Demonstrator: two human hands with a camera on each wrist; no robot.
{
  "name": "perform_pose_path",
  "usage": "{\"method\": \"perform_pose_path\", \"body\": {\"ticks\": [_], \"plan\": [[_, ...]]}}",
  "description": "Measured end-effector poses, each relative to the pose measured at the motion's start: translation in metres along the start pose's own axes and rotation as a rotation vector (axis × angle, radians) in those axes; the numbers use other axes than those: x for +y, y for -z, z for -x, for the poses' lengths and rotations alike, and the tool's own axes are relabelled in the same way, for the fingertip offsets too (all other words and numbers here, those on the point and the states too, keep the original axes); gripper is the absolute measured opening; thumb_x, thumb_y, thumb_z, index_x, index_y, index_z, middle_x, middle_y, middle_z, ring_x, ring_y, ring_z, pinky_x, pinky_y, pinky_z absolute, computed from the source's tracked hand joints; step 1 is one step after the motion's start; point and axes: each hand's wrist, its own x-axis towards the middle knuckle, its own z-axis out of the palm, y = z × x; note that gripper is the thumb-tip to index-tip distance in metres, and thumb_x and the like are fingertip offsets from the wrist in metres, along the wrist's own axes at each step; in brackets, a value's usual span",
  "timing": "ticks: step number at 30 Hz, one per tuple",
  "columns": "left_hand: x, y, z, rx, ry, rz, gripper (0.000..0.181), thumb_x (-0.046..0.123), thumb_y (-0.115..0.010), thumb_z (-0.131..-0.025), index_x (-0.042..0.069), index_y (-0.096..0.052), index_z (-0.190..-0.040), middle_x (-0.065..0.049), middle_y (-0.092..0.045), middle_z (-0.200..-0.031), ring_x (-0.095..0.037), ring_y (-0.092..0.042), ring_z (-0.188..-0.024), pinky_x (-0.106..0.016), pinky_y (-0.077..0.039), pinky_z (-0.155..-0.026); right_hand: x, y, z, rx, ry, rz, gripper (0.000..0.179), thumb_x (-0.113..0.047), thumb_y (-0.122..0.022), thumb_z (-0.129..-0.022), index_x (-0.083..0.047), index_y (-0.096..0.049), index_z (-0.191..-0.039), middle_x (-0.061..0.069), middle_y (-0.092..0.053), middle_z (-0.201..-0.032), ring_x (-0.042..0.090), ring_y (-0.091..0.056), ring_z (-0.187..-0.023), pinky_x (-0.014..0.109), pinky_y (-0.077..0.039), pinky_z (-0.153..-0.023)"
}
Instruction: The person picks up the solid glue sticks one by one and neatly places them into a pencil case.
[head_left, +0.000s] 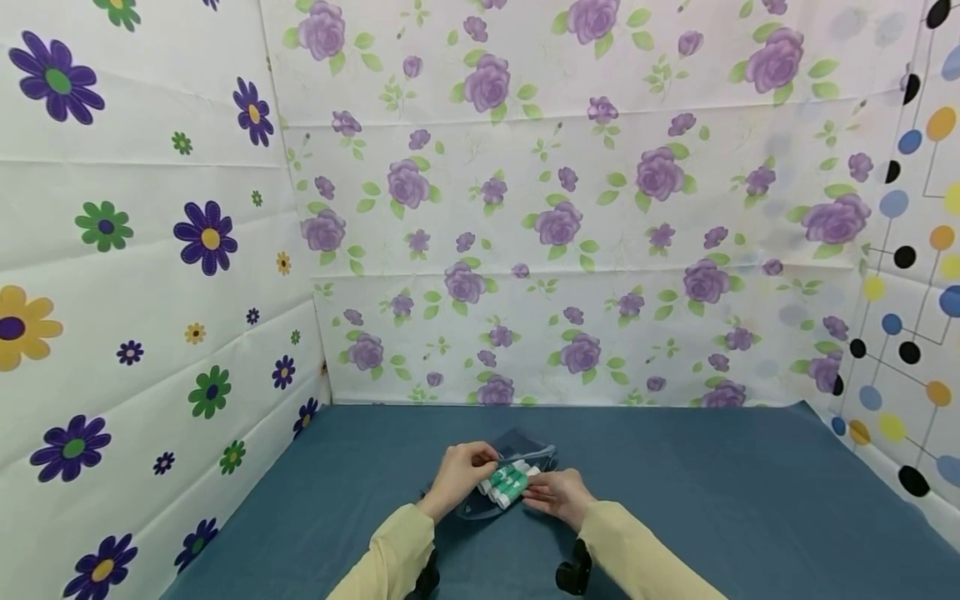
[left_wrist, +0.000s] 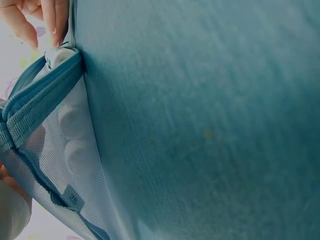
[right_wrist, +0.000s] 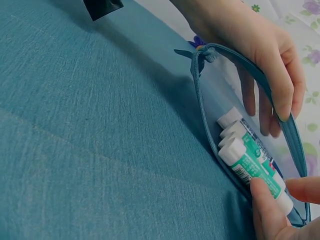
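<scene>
A blue mesh pouch (head_left: 480, 508) with a fabric-bound edge lies on the cloth, its mouth held apart. Three white glue sticks (right_wrist: 255, 170) with green labels lie side by side in the opening. My left hand (head_left: 459, 477) pinches the bound rim (right_wrist: 299, 150) between thumb and fingers, the other fingers hanging inside the mouth. On the opposite side, my right hand (head_left: 558, 493) has its thumb and a finger around the end of the nearest glue stick. In the left wrist view the sticks show faintly through the mesh, beside a small grey tag (left_wrist: 73, 198).
Dark blue cloth (head_left: 675, 475) covers the table around the pouch. Flower-printed sheets (head_left: 555, 292) stand at the back and left, and a dotted sheet (head_left: 892, 333) at the right. A black wrist device (head_left: 573, 571) sits below the right sleeve.
</scene>
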Motion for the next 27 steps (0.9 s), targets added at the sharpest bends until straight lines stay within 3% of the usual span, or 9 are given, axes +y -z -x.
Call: {"method": "perform_pose_path", "body": {"ticks": [11, 27], "plan": [[0.0022, -0.0001, 0.0004, 0.012, 0.000, -0.005, 0.008, 0.007, -0.062, -0.086, 0.005, -0.068, -0.091, 0.007, -0.060, -0.078, -0.007, -0.056, -0.067, -0.027, -0.046, -0.059, -0.0001, -0.0058, -0.0043, -0.051, -0.080, 0.008, 0.044, 0.012, -0.047, -0.087, 0.024, -0.027, -0.124, 0.036, -0.050, -0.105, 0.039, -0.055, -0.098, 0.040, -0.045, -0.080], [0.0043, 0.0017, 0.0008, 0.000, 0.010, -0.008, 0.007, 0.008, -0.062, -0.086, 0.007, -0.068, -0.090, 0.008, -0.060, -0.079, -0.008, -0.056, -0.067, -0.027, -0.046, -0.060, 0.0017, -0.0067, -0.0043, -0.085, -0.055, -0.012, 0.043, 0.014, -0.042, -0.087, 0.025, -0.023, -0.125, 0.038, -0.046, -0.107, 0.040, -0.053, -0.099, 0.040, -0.043, -0.082]]}}
